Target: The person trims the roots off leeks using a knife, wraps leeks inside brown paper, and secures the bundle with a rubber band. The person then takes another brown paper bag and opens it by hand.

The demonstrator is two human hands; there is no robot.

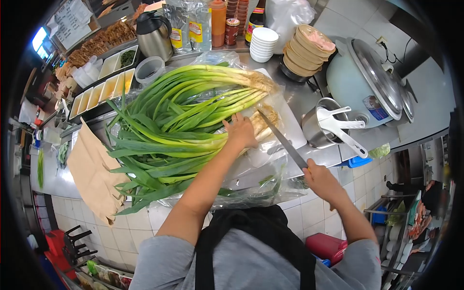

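Note:
A large pile of green onions point(179, 116) lies across the counter, leafy ends to the left and pale rooted ends to the right. My left hand point(240, 131) is curled over the lower bundle near its white ends, gripping it. My right hand point(321, 180) is closed around the handle of a long knife point(286, 143). The blade points up and left, its tip at the roots of that bundle. Under the root ends is a white cutting board point(293, 126), with clear plastic wrap point(256, 189) around and below the stalks.
Brown paper point(94, 166) hangs over the counter's front edge at left. Sauce trays point(104, 92), a thermos jug point(153, 36) and white bowls point(264, 43) stand behind. At right are a metal pot point(316, 133) with white utensils and a large lidded cooker point(357, 82).

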